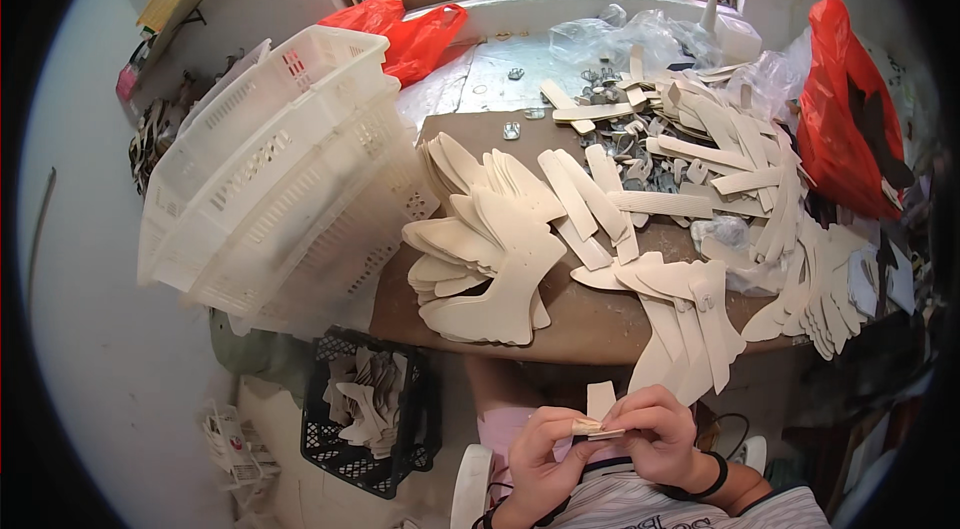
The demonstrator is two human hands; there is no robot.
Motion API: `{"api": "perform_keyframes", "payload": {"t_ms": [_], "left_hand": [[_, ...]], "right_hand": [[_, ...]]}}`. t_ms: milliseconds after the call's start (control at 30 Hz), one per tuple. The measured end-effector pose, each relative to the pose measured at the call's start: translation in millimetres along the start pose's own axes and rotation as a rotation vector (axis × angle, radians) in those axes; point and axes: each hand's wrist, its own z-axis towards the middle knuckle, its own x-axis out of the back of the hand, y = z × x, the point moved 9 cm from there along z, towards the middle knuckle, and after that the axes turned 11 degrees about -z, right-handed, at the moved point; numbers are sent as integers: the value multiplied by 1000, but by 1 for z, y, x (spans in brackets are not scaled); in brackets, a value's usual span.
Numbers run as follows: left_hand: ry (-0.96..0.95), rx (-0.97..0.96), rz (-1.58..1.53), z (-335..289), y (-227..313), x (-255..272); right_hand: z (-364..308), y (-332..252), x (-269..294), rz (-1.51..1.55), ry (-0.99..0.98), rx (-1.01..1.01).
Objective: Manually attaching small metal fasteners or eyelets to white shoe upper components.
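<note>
In front of my body, below the table's front edge, my left hand (545,454) and my right hand (655,434) meet with fingers pinched. Between them is a cream strip (600,397), one end pointing up toward the table and a folded-looking part at the fingertips. Whether it is one piece or two I cannot make out. Just beyond the hands, a fanned row of cream cut pieces (690,319) overhangs the table edge. Left of it lies a stack of curved cream cut pieces (510,269).
On the brown-topped table (590,319), cream straps (720,144) are heaped over small metal buckles (640,169). White plastic baskets (290,159) lean at the left. A black crate (330,449) of cut pieces stands on the floor. Red bags (845,119) hang at the right.
</note>
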Motion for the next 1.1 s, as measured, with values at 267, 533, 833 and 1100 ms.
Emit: {"api": "perform_keyframes", "payload": {"t_ms": [267,533,833,1100], "left_hand": [[52,-94,297,-4,8,5],[12,134,107,0,-22,10],[-134,-23,82,18,-2,-10],[141,-127,960,121,-13,39]], "right_hand": [[2,11,-1,-72,-24,-32],[4,7,3,-37,-23,-18],[3,24,9,124,-77,-165],[-2,44,19,414,-17,-300]]}}
